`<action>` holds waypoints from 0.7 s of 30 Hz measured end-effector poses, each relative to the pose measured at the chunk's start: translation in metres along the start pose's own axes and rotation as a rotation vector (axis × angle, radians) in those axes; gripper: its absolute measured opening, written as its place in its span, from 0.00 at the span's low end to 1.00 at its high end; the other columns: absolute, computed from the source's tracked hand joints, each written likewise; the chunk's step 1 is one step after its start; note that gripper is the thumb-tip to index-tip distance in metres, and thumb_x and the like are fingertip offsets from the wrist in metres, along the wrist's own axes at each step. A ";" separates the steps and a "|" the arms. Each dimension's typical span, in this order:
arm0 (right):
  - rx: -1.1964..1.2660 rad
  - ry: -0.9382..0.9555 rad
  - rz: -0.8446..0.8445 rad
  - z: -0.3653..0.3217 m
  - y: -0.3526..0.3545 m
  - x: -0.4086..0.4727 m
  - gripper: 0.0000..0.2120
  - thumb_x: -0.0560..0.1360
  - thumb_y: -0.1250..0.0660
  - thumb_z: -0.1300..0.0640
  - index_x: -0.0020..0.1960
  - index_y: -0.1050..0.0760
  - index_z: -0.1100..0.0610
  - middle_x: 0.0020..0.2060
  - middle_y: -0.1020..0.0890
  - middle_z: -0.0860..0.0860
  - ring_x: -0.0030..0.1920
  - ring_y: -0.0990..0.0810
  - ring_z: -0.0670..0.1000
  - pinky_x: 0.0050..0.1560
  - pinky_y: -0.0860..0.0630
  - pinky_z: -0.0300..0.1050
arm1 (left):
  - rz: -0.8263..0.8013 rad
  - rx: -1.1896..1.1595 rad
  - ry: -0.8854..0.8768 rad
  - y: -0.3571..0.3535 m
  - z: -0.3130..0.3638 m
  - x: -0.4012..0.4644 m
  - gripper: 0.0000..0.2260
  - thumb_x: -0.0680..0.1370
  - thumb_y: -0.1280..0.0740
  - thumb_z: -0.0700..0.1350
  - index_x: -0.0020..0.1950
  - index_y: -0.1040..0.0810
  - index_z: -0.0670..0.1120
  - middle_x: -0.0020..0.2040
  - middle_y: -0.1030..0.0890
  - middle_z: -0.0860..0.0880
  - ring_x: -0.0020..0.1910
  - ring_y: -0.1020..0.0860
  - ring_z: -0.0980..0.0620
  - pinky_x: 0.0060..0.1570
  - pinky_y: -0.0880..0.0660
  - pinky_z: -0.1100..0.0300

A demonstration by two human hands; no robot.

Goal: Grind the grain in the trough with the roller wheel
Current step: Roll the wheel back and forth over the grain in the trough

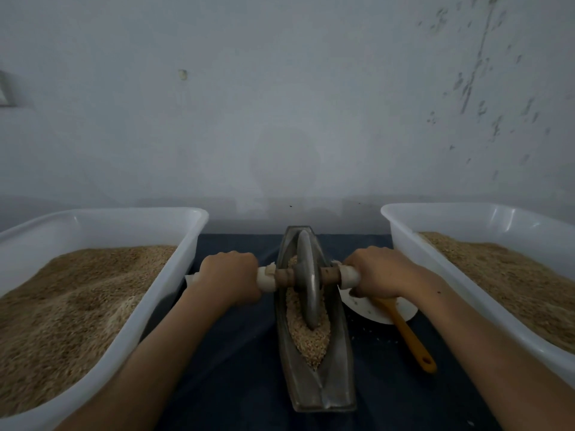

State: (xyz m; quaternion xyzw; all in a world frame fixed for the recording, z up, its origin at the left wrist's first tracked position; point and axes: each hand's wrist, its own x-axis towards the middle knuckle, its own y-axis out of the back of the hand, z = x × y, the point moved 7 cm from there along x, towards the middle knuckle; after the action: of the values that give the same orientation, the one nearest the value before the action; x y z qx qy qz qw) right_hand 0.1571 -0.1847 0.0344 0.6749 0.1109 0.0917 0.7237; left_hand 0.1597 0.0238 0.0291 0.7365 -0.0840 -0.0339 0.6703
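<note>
A long, boat-shaped metal trough (314, 390) lies lengthwise on the dark cloth in the middle. Pale grain (308, 337) fills its groove. A grey metal roller wheel (307, 281) stands upright in the groove, about midway along it, on a brown axle whose ends are wrapped in white. My left hand (228, 275) grips the left handle end. My right hand (373, 272) grips the right handle end. Both wrists are level with the wheel.
A large white plastic tub (174, 284) of brown grain flanks the trough on the left, and another tub (435, 275) on the right. A white plate (373, 312) with an orange-handled spatula (410, 337) lies right of the trough. A wall stands close behind.
</note>
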 end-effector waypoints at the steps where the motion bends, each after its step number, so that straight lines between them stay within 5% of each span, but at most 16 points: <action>1: -0.003 -0.003 0.054 0.000 0.001 0.001 0.08 0.72 0.30 0.51 0.51 0.23 0.47 0.46 0.18 0.49 0.46 0.20 0.51 0.45 0.24 0.46 | 0.022 -0.011 0.004 0.000 0.000 0.000 0.07 0.73 0.33 0.50 0.46 0.28 0.49 0.39 0.26 0.53 0.41 0.24 0.52 0.45 0.26 0.57; 9: -0.039 -0.026 0.438 0.001 0.004 0.006 0.02 0.76 0.38 0.54 0.45 0.31 0.49 0.42 0.20 0.47 0.44 0.21 0.52 0.42 0.28 0.46 | 0.332 -0.009 0.016 0.010 0.004 -0.006 0.06 0.77 0.37 0.49 0.50 0.31 0.50 0.46 0.22 0.51 0.45 0.22 0.50 0.42 0.29 0.58; 14: -0.018 -0.007 0.230 0.001 0.004 0.004 0.03 0.74 0.34 0.51 0.46 0.27 0.48 0.45 0.20 0.48 0.47 0.21 0.52 0.43 0.27 0.46 | 0.193 0.004 0.018 0.006 0.002 -0.003 0.07 0.76 0.36 0.50 0.51 0.27 0.49 0.47 0.21 0.50 0.46 0.22 0.50 0.47 0.26 0.57; 18: -0.002 0.010 -0.003 -0.001 0.002 -0.001 0.12 0.71 0.29 0.51 0.54 0.24 0.48 0.48 0.19 0.48 0.47 0.21 0.50 0.44 0.27 0.44 | -0.020 0.016 0.013 -0.001 -0.001 -0.001 0.12 0.73 0.33 0.51 0.53 0.26 0.49 0.45 0.24 0.51 0.45 0.24 0.51 0.47 0.27 0.57; 21: 0.045 -0.011 -0.093 0.003 -0.003 -0.004 0.15 0.71 0.27 0.51 0.57 0.23 0.49 0.49 0.18 0.49 0.49 0.20 0.50 0.49 0.23 0.46 | -0.030 0.036 -0.004 0.001 0.001 -0.001 0.11 0.73 0.32 0.52 0.52 0.26 0.49 0.41 0.27 0.52 0.42 0.26 0.52 0.46 0.27 0.58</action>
State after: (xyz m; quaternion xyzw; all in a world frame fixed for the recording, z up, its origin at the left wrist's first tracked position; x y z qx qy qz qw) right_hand 0.1541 -0.1885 0.0319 0.6855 0.1401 0.0517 0.7126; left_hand 0.1581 0.0229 0.0295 0.7494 -0.0749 -0.0440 0.6564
